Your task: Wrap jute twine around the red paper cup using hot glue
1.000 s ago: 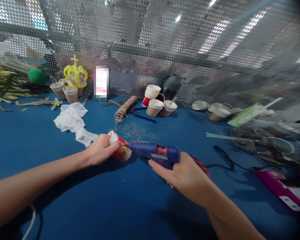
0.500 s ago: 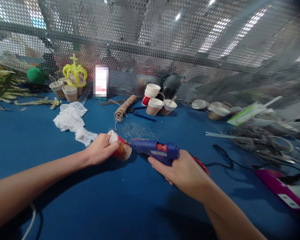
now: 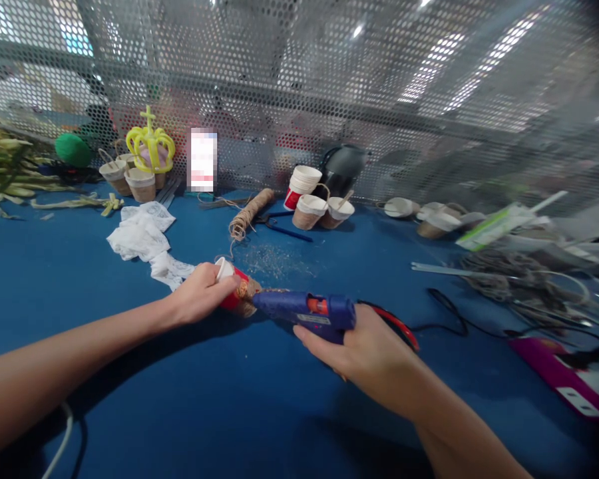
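My left hand [image 3: 202, 293] is closed around a red and white paper cup [image 3: 228, 303], which lies tilted on its side with its white rim toward the upper left. Twine is wrapped around the cup's base end. A blue hot glue gun [image 3: 299, 311] is gripped in my right hand [image 3: 364, 339], its nozzle pointing left at the twine-wrapped part of the cup. Whether the tip touches the cup I cannot tell. Behind the cup lies a roll of twine [image 3: 251, 214], with a loose strand running toward the cup.
White lace cloth [image 3: 142, 233] lies left of the cup. Blue-handled pliers [image 3: 287, 229] and twine-wrapped cups [image 3: 309, 211] stand farther back. At right are a purple power strip [image 3: 559, 379], a black cord [image 3: 446, 309] and a pile of grey cord [image 3: 499, 276]. Perforated metal panels rise behind.
The glue gun has shifted slightly down and left, its nozzle now lower against the cup's wrapped end. The cup has turned a little in my left hand.
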### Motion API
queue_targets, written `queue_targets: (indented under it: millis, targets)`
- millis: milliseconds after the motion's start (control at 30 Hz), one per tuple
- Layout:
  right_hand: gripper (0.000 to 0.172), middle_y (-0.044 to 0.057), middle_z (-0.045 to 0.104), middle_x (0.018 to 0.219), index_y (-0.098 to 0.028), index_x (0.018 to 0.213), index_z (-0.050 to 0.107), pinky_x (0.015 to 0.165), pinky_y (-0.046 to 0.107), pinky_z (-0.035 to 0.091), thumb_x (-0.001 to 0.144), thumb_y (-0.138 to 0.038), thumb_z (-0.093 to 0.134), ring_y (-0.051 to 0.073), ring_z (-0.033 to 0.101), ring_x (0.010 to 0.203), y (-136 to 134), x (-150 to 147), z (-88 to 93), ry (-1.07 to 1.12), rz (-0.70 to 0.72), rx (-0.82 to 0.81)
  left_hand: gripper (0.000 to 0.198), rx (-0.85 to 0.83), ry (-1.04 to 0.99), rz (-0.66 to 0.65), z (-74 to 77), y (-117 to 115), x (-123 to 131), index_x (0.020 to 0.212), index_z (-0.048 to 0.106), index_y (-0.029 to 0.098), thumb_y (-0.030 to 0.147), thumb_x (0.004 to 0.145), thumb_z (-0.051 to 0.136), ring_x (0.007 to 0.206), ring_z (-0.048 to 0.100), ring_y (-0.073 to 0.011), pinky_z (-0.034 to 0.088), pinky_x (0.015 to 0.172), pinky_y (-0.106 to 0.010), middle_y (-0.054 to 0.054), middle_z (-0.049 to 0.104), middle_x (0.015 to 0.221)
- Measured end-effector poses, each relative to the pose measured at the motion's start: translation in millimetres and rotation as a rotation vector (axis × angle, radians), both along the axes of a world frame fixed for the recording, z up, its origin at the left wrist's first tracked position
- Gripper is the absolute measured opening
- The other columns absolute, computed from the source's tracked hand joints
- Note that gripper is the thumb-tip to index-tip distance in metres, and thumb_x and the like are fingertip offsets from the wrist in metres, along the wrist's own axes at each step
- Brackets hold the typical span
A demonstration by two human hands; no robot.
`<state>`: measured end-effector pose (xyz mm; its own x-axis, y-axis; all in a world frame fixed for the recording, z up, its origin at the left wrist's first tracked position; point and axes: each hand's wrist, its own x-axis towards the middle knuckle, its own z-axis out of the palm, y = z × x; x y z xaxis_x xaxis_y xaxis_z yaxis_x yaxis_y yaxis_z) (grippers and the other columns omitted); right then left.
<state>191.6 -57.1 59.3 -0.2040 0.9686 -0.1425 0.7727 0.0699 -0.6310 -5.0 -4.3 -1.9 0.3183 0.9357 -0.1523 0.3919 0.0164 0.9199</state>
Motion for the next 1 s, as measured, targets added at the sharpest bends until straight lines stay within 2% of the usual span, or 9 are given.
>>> queue_targets:
  millis: [100, 267, 400, 533, 733, 1000]
  targets:
    - [0.019, -0.007, 0.035, 0.033, -0.020, 0.048, 0.044, 0.037, 0.021, 0.032, 0.066, -0.022, 0.052, 0.007, 0.034, 0.032, 0, 0, 0.3, -0.014, -0.004, 0.004, 0.025, 0.062, 0.013, -0.011, -0.3, 0, 0, 0.056, 0.052, 0.012, 0.028, 0.070, 0.039, 0.048, 0.036, -0.0102, 0.024, 0.043, -0.022, 0.000, 0.046, 0.050]
    - [0.027, -0.007, 0.038, 0.031, -0.020, 0.046, 0.041, 0.034, 0.021, 0.031, 0.069, -0.028, 0.053, 0.008, 0.037, 0.030, 1, 3, -3.8, -0.041, -0.054, 0.028, 0.027, 0.135, 0.071, -0.041, -1.8, 0, -1, 0.051, 0.043, 0.015, 0.031, 0.072, 0.037, 0.046, 0.027, -0.0081, 0.022, 0.043, -0.022, 0.004, 0.033, 0.049]
    - [0.027, -0.006, 0.040, 0.030, -0.020, 0.047, 0.044, 0.034, 0.020, 0.033, 0.072, -0.030, 0.050, 0.008, 0.040, 0.030, 5, 5, -4.7, -0.030, -0.052, 0.005, 0.029, 0.158, 0.104, -0.065, -1.1, -1, 0, 0.052, 0.040, 0.016, 0.034, 0.074, 0.035, 0.046, 0.023, -0.0078, 0.022, 0.043, -0.022, 0.005, 0.028, 0.050]
    - [0.030, -0.006, 0.040, 0.030, -0.019, 0.045, 0.041, 0.036, 0.020, 0.034, 0.072, -0.030, 0.050, 0.008, 0.040, 0.030, 8, 4, -4.8, -0.043, -0.080, -0.004, 0.029, 0.172, 0.144, -0.071, 1.8, -4, 1, 0.048, 0.030, 0.018, 0.034, 0.072, 0.036, 0.045, 0.021, -0.0072, 0.018, 0.041, -0.022, 0.005, 0.023, 0.047]
    - [0.029, -0.005, 0.040, 0.033, -0.018, 0.050, 0.042, 0.036, 0.019, 0.034, 0.073, -0.035, 0.050, 0.007, 0.040, 0.031, 12, 5, -8.4, 0.004, -0.113, -0.083, 0.030, 0.190, 0.171, -0.095, 2.7, -4, 0, 0.047, 0.028, 0.019, 0.033, 0.073, 0.035, 0.045, 0.022, -0.0070, 0.018, 0.041, -0.022, 0.005, 0.023, 0.047]
    - [0.027, -0.006, 0.041, 0.035, -0.018, 0.054, 0.043, 0.038, 0.019, 0.036, 0.074, -0.036, 0.048, 0.007, 0.041, 0.033, 15, 4, -11.0, 0.027, -0.075, -0.083, 0.028, 0.243, 0.183, -0.122, 1.2, -4, 0, 0.048, 0.028, 0.018, 0.028, 0.073, 0.034, 0.044, 0.024, -0.0069, 0.020, 0.042, -0.022, 0.005, 0.025, 0.047]
